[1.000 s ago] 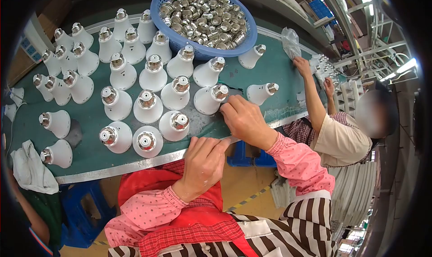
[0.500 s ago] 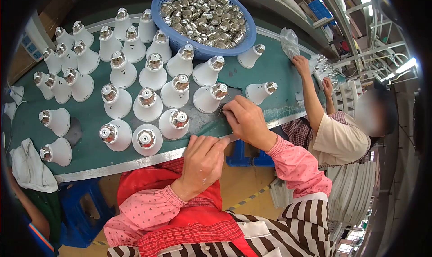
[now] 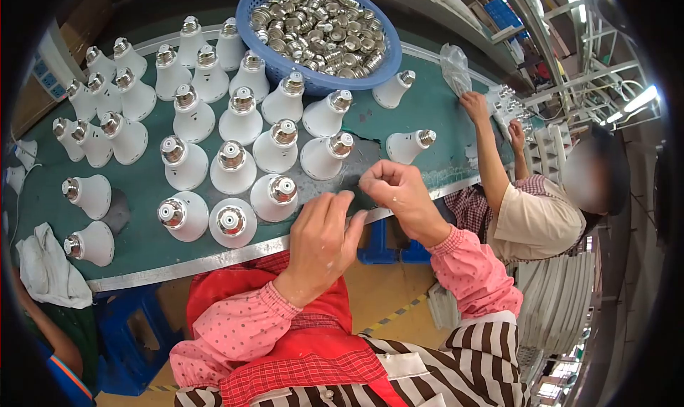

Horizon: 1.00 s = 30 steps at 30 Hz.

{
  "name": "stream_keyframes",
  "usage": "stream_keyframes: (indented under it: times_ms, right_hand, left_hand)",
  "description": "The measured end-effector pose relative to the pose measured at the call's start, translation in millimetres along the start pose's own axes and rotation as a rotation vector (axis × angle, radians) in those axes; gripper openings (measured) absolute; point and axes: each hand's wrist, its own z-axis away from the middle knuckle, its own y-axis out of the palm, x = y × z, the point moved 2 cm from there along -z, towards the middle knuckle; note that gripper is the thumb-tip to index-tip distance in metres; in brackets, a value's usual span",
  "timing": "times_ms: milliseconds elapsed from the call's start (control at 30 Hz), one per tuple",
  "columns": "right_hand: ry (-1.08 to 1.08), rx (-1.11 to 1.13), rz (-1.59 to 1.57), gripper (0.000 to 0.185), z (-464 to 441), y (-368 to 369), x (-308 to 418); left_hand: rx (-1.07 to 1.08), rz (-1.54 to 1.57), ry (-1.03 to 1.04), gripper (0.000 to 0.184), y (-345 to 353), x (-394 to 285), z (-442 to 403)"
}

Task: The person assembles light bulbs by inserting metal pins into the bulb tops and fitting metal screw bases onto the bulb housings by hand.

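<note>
My left hand is just over the table's front edge, its thumb apart from the bent fingers, and I see nothing in it. My right hand is beside it on the right, with thumb and fingertips pinched together; whatever may be between them is too small to make out. The closest white bulb with a silver screw cap stands just beyond both hands. Another white bulb is upright left of my left fingertips. To the right, a separate bulb leans behind my right hand.
Several rows of white bulbs cover the green table at left. A blue basket of metal screw caps stands at the back. A white cloth lies at the left corner. A co-worker handles a plastic bag at right.
My right hand has drawn back from the nearest bulb, slightly right and toward me, still pinched. My left fingers have come apart from the thumb.
</note>
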Motion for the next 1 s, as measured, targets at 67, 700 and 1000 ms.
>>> stream_keyframes:
  times_ms: [67, 700, 1000]
  right_hand:
    - [0.037, 0.008, -0.062, 0.01, 7.9, 5.7, -0.8]
    - [-0.598, 0.134, 0.523, 0.01, 19.7, 4.7, 16.5]
    - [-0.301, 0.288, 0.529, 0.011, 41.9, -1.8, 9.7]
  left_hand:
    - [0.034, 0.011, -0.034, 0.031, 5.7, 4.5, -2.8]
    - [0.166, 0.459, -0.462, 0.005, -8.6, 5.7, -4.6]
    - [0.128, 0.528, -0.498, 0.004, -9.4, 10.9, 2.1]
